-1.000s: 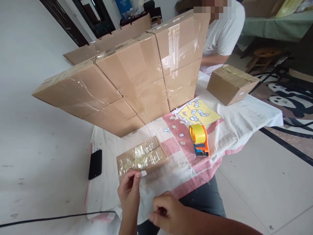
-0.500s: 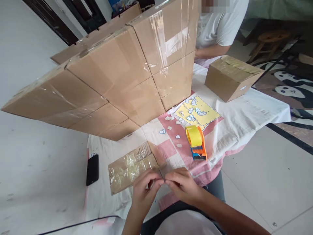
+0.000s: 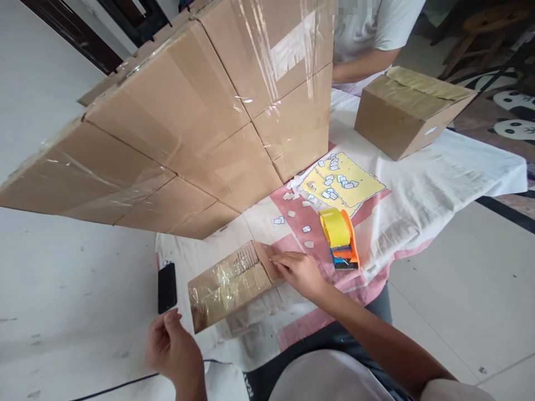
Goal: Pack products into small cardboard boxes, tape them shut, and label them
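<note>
My right hand is at the end face of a small cardboard box with clear tape over its top. Its fingertips are pressed together against that face; whatever they hold, if anything, is too small to make out. Out to the left, past the box's near corner, my left hand is raised with thumb and fingers closed, slightly blurred, and its contents are hidden. Small white stickers lie scattered on the cloth and on a yellow sheet. An orange-and-blue tape dispenser with a yellow roll stands right of my right hand.
A tall wall of taped cardboard boxes stands along the far side of the table. Another box sits at the right, near a seated person. A black phone lies at the left edge of the white-and-pink tablecloth.
My hands, fingertip to fingertip before, have parted. The right has gone up to the box's end face; the left has swung away to the left. The view has shifted slightly.
</note>
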Demonstrator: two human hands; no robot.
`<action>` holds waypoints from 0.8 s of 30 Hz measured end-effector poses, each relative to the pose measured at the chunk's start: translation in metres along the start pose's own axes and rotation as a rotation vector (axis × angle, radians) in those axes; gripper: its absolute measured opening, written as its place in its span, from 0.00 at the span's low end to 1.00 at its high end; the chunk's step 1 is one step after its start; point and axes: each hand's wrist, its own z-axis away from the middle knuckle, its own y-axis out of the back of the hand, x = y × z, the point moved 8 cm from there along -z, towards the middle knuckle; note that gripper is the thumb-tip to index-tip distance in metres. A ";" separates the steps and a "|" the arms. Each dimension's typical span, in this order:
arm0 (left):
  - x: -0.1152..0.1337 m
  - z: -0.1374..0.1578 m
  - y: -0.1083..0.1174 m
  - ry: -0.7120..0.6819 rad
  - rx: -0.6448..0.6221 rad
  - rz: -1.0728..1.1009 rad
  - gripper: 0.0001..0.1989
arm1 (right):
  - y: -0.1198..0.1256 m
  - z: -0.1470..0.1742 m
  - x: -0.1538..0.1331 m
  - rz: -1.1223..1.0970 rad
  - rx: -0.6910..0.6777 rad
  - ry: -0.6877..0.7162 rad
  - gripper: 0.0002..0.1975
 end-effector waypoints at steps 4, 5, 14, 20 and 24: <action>-0.030 0.006 -0.014 0.116 -0.174 -0.026 0.20 | -0.007 0.004 0.007 -0.159 -0.024 -0.130 0.11; -0.032 0.009 -0.021 0.137 -0.225 0.000 0.22 | -0.009 0.006 0.010 -0.211 -0.036 -0.169 0.12; -0.031 0.017 -0.038 0.287 -0.293 0.148 0.29 | -0.013 0.053 0.013 -0.467 -0.196 -0.272 0.21; -0.041 0.015 -0.043 0.311 -0.324 0.178 0.32 | -0.021 0.050 0.003 -0.515 -0.107 -0.258 0.26; -0.054 0.015 -0.043 0.377 -0.362 0.230 0.39 | -0.028 0.054 0.003 -0.541 -0.103 -0.272 0.27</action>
